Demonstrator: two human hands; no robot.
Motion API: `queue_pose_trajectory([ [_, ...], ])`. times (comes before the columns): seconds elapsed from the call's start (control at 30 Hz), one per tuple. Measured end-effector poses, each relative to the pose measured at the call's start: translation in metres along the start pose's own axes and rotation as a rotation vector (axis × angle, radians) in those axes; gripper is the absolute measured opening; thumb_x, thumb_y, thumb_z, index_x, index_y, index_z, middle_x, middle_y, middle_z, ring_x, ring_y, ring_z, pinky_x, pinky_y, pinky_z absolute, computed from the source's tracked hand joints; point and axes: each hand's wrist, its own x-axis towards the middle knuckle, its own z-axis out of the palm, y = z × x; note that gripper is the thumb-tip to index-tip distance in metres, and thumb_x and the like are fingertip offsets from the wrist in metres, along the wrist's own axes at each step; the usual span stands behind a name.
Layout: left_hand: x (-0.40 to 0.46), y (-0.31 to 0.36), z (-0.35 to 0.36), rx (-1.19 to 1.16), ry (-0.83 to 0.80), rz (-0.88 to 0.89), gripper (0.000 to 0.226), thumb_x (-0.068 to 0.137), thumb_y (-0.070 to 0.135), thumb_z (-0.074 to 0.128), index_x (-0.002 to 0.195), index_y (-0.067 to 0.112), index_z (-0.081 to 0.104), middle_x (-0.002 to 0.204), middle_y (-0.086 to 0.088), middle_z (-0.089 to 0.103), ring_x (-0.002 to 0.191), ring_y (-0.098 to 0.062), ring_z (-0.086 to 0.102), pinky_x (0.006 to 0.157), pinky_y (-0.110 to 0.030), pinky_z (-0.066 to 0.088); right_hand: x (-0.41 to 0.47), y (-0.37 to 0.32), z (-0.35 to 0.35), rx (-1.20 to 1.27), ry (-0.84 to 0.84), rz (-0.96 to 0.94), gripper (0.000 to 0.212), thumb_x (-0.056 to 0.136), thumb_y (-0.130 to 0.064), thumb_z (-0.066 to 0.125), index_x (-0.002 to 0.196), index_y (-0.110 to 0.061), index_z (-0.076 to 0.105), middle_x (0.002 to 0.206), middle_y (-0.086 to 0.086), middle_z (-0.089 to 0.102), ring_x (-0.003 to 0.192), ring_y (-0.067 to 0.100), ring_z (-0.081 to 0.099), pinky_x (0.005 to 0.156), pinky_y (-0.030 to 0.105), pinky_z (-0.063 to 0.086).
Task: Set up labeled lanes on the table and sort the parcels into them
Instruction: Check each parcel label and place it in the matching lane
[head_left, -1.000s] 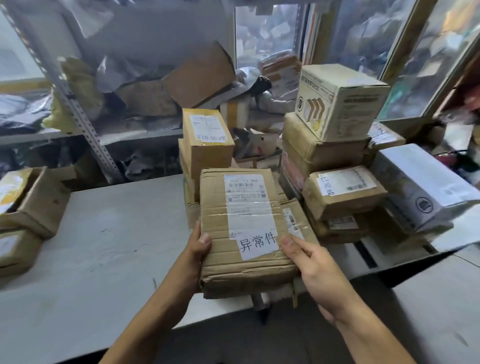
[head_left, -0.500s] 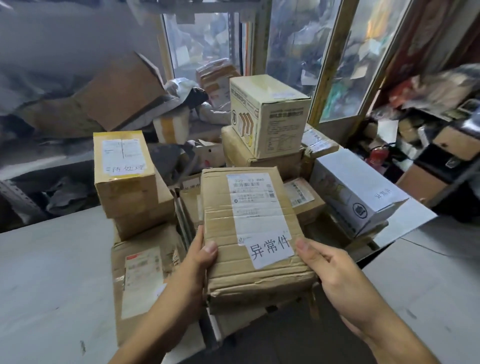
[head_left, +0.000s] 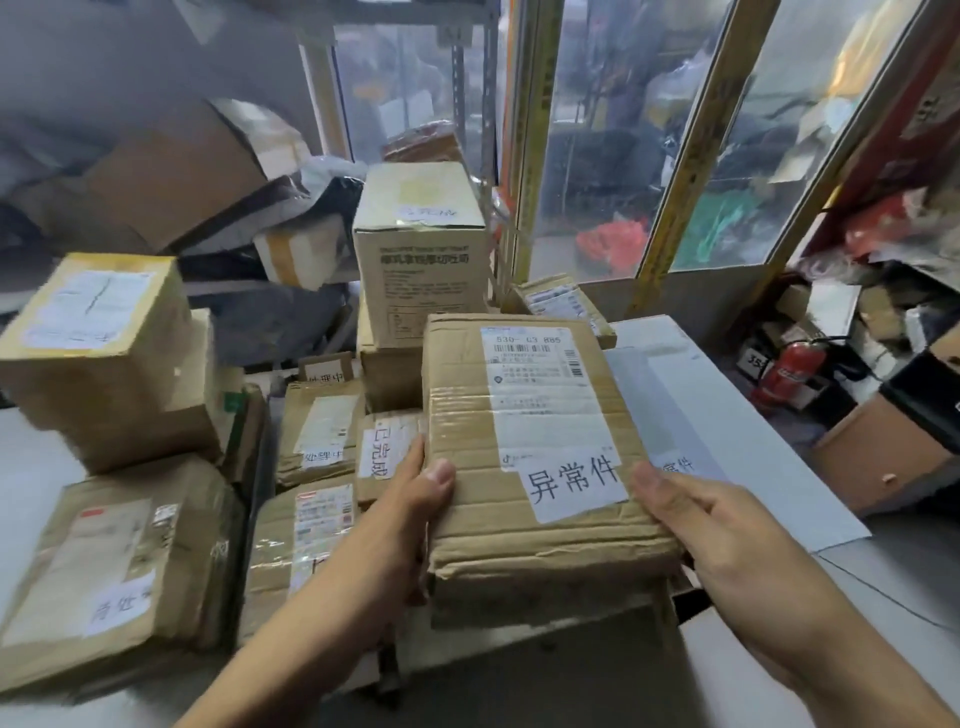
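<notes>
Left hand (head_left: 410, 499) and right hand (head_left: 717, 525) both grip the parcel (head_left: 530, 467); fingers hidden underneath, only thumbs visible on top.

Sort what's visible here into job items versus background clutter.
Job: held parcel labelled 异常件, gripped by left hand and right hand; white box; parcel labelled 已完成.
Clutter: fire extinguisher, shelf packaging.

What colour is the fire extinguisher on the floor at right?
Red, with a black top; the fire extinguisher shows in the head view.
</notes>
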Motion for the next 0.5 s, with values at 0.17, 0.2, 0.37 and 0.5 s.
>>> queue_pose_trajectory([
  [0.17, 0.011, 0.010, 0.070, 0.023, -0.113, -0.092, 0.079, 0.063, 0.044, 0.074, 0.137, 0.023, 0.053, 0.102, -0.001, 0.077, 0.081, -0.014, 0.075, 0.057, -0.028, 0.058, 0.027, -0.009, -0.070, 0.021, -0.037, -0.043, 0.043, 0.077, -0.063, 0.053, 0.101, -0.036, 0.078, 0.107, -0.007, 0.076, 0.103, 0.011, 0.071, 0.086, 0.023, 0.056],
  [0.2, 0.021, 0.010, 0.079, 0.016, -0.078, -0.121, 0.085, 0.062, 0.052, 0.070, 0.141, 0.025, 0.050, 0.103, 0.000, 0.077, 0.080, -0.014, 0.075, 0.052, -0.026, 0.057, 0.034, -0.010, -0.081, 0.034, -0.035, -0.046, 0.043, 0.077, -0.063, 0.054, 0.101, -0.036, 0.078, 0.107, -0.006, 0.076, 0.103, 0.011, 0.071, 0.085, 0.020, 0.056],
  [0.37, 0.067, 0.002, 0.116, 0.172, 0.024, -0.075, 0.042, 0.079, 0.068, 0.053, 0.111, 0.045, 0.068, 0.105, 0.012, 0.076, 0.091, -0.007, 0.073, 0.073, -0.034, 0.055, 0.078, 0.000, -0.128, -0.020, 0.031, 0.001, 0.051, 0.079, -0.062, 0.055, 0.100, -0.023, 0.079, 0.107, -0.004, 0.076, 0.106, 0.019, 0.070, 0.102, 0.041, 0.050],
  [0.5, 0.097, -0.015, 0.141, 0.145, 0.052, -0.080, 0.039, 0.085, 0.065, 0.048, 0.103, 0.039, 0.072, 0.098, 0.008, 0.077, 0.090, -0.013, 0.074, 0.086, -0.042, 0.055, 0.104, 0.011, -0.152, -0.016, 0.046, 0.039, 0.043, 0.084, -0.057, 0.054, 0.092, -0.024, 0.081, 0.104, -0.005, 0.077, 0.102, 0.017, 0.072, 0.105, 0.045, 0.047],
])
